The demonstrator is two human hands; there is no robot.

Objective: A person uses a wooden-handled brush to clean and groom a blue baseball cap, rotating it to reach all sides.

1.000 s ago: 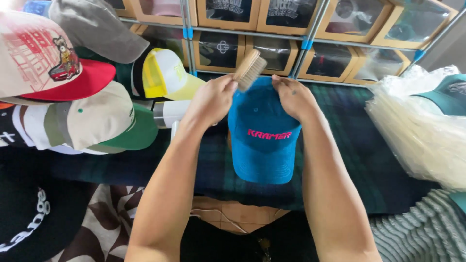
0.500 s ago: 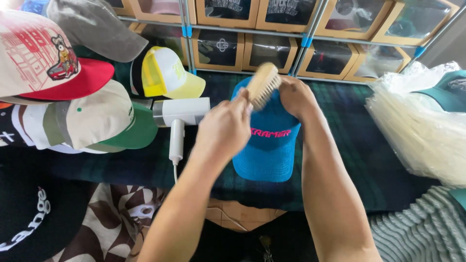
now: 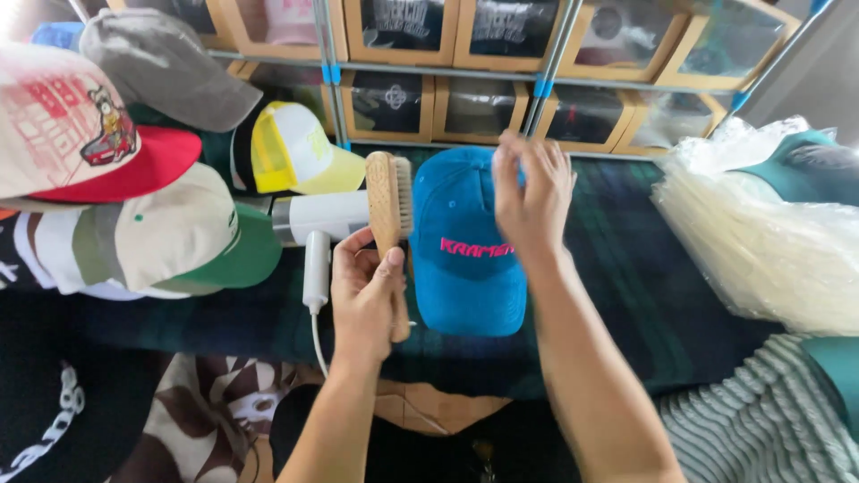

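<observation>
Gripping a wooden brush [image 3: 390, 215] by its handle, left hand [image 3: 365, 300] closed round the lower end, thumb laid along the wood, bristles turned right toward the cap. Brush upright, just beside the left edge of a blue cap [image 3: 465, 241], touching or not cannot tell.

Blue cap lying on a dark plaid cloth [image 3: 626, 286], brim toward the near side, pink lettering across the front. Right hand [image 3: 532, 188] raised over the far right part of the cap, fingers loosely spread and slightly curled, blurred; holding nothing that can be made out, contact with the cap uncertain.

Nearest, low in the view: brown and white patterned fabric [image 3: 206, 411] at left, ribbed grey-green fabric [image 3: 761, 420] at right, a piece of brown cardboard [image 3: 429, 407] between the forearms.

Left of the brush: a white handheld steamer-like tool [image 3: 318, 233] lying on the cloth, cord trailing toward the near side. Further left, a stack of caps: cream and green cap [image 3: 170, 241], white cap with red brim [image 3: 80, 134], grey cap [image 3: 161, 67] beyond. Yellow and white mesh cap [image 3: 291, 148] farther back, near the shelf.

Right side: pile of clear plastic bags [image 3: 761, 233], a teal cap [image 3: 796, 165] partly under them.

Far edge: shelf of cardboard boxes with clear fronts [image 3: 488, 98], metal posts with blue clips.
</observation>
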